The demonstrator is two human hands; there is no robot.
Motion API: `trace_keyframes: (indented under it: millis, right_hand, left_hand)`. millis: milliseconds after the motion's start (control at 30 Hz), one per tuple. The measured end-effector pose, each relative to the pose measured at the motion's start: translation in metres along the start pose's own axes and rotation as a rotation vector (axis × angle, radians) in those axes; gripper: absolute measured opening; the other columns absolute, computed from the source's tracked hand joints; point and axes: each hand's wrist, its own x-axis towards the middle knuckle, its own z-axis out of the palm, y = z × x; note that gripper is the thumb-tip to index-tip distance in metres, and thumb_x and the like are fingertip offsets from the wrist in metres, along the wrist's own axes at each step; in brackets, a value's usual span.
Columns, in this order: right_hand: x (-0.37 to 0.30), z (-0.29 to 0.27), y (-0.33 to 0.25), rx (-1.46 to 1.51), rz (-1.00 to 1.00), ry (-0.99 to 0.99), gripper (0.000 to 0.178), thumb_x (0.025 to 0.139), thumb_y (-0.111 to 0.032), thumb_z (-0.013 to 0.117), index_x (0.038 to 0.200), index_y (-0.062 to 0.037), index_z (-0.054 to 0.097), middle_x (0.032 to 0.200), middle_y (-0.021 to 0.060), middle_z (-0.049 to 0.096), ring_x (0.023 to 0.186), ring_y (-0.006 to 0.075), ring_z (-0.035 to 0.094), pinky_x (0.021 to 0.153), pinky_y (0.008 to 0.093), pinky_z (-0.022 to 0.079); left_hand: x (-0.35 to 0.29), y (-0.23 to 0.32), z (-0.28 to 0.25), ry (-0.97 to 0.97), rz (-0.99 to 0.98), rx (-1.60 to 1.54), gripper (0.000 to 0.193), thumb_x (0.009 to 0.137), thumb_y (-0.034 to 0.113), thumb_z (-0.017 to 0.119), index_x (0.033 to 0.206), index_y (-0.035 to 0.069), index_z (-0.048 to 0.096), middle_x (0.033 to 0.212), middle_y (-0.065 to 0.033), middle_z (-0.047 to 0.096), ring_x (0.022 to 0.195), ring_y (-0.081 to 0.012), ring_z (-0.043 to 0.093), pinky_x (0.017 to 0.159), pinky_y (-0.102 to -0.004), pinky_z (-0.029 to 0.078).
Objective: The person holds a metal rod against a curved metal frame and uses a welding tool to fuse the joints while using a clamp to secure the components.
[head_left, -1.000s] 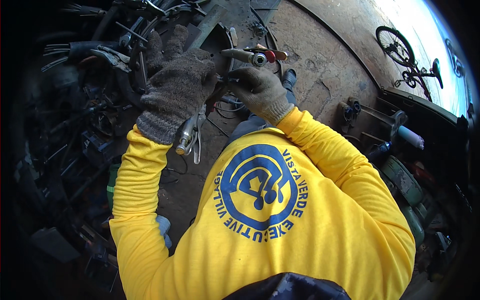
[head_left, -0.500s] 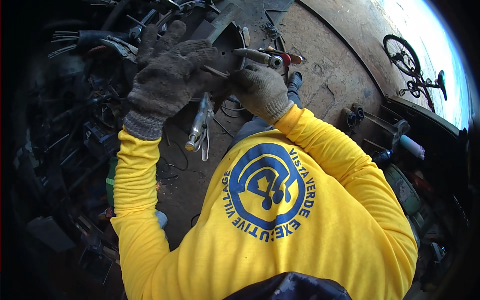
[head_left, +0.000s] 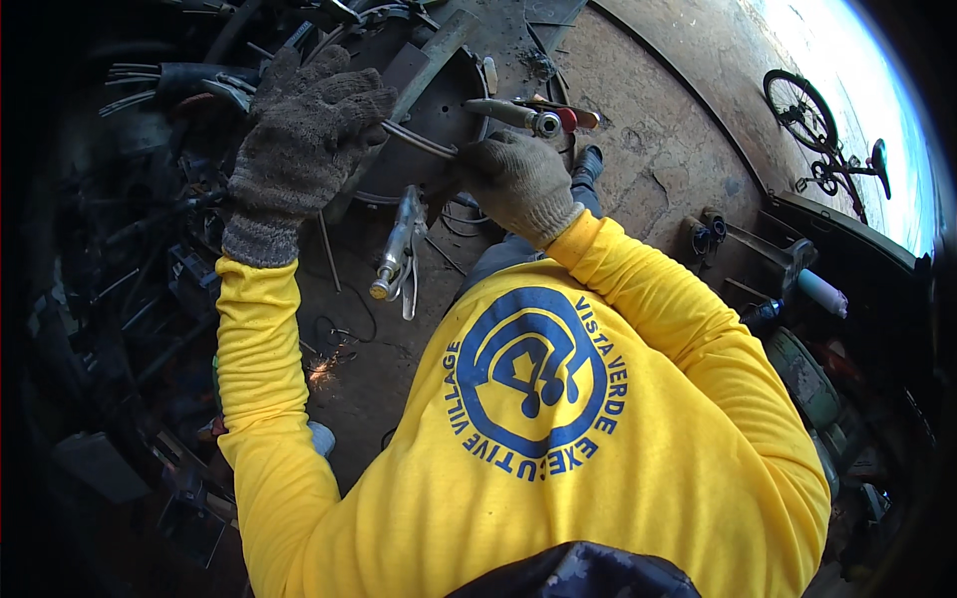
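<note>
Both hands wear dirty grey knit gloves. A pair of thin bent metal rods (head_left: 419,141) spans the gap between them. My right hand (head_left: 513,184) is closed around the rods at their right part, its fingertips partly hidden. Over the other part lies my left hand (head_left: 309,140), palm down, fingers spread and slightly bent; what is under its palm is hidden. Beneath the rods is a dark round metal plate (head_left: 439,112), crossed by a flat metal bar (head_left: 436,55). Locking pliers (head_left: 401,244) hang at its near edge, and a second pair (head_left: 510,113) sits on its right.
Thick cables with bare ends (head_left: 164,78) and dark clutter crowd the left. Small sparks (head_left: 322,370) glow on the floor near my left forearm. Red and orange handles (head_left: 578,119) lie beyond my right hand. A bicycle (head_left: 822,140) stands far right; a green tank (head_left: 805,379) sits near my right elbow.
My left hand has shifted left, its fingers bending slightly, and more of the rods shows. My right hand has stayed almost still. The floor sparks show brighter.
</note>
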Motion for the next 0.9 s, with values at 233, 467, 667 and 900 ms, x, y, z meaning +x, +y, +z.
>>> trace_keyframes:
  millis: [233,467,667,900]
  right_hand:
    - [0.001,-0.003,-0.004,-0.029,0.019,-0.026,0.019,0.088,-0.030,0.068,0.097,-0.0151,0.076,0.088,0.0130,0.073,0.082,0.0357,0.071,0.072,0.0470,0.057]
    - [0.001,-0.002,-0.004,-0.032,0.003,0.001,0.019,0.087,-0.031,0.069,0.096,-0.0147,0.076,0.086,0.0126,0.073,0.080,0.0357,0.071,0.070,0.0473,0.057]
    - [0.001,-0.002,-0.004,-0.028,-0.026,0.024,0.018,0.087,-0.029,0.069,0.094,-0.0144,0.076,0.085,0.0128,0.072,0.079,0.0352,0.071,0.068,0.0467,0.057]
    - [0.001,-0.006,-0.009,-0.020,0.015,-0.016,0.017,0.086,-0.023,0.071,0.096,-0.0118,0.078,0.090,0.0119,0.072,0.083,0.0337,0.070,0.074,0.0426,0.057]
  left_hand:
    - [-0.001,-0.005,0.003,-0.004,0.014,-0.028,0.047,0.080,0.017,0.081,0.126,0.024,0.073,0.133,-0.0022,0.069,0.139,-0.0266,0.052,0.124,-0.0537,0.025]
    - [-0.002,0.001,0.004,0.029,0.020,-0.065,0.049,0.077,0.015,0.083,0.124,0.023,0.073,0.132,-0.0039,0.069,0.137,-0.0275,0.053,0.124,-0.0523,0.025]
    - [-0.004,0.000,0.013,0.079,-0.008,-0.089,0.047,0.076,0.015,0.084,0.121,0.022,0.075,0.130,-0.0045,0.068,0.134,-0.0286,0.056,0.122,-0.0538,0.026]
    - [-0.005,0.006,0.016,0.110,-0.005,-0.077,0.044,0.077,0.014,0.084,0.119,0.022,0.076,0.129,-0.0055,0.068,0.135,-0.0299,0.054,0.122,-0.0552,0.026]
